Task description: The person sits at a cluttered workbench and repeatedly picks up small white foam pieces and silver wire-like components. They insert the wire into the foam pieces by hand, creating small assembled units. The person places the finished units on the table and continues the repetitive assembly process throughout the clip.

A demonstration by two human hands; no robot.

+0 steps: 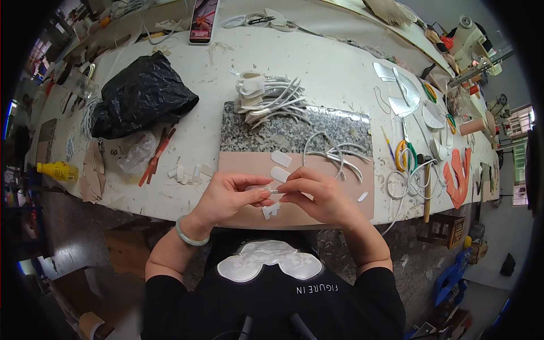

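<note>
Fingertips [265, 194] of the left hand [218, 198] and those of the right hand [320, 198] pinch a small pale piece [274, 191] between them, near the middle of the table's [334, 73] near edge. Below is a pinkish-tan board [354, 201]; rounded white tabs [280, 174] lie on it just beyond the fingers. Farther from that edge, a bundle of pale cords [272, 96] rests on a speckled stone slab [340, 127]. Toward the table's left edge sits a black plastic bag [144, 96]; a phone [204, 22] stands by the far edge.
</note>
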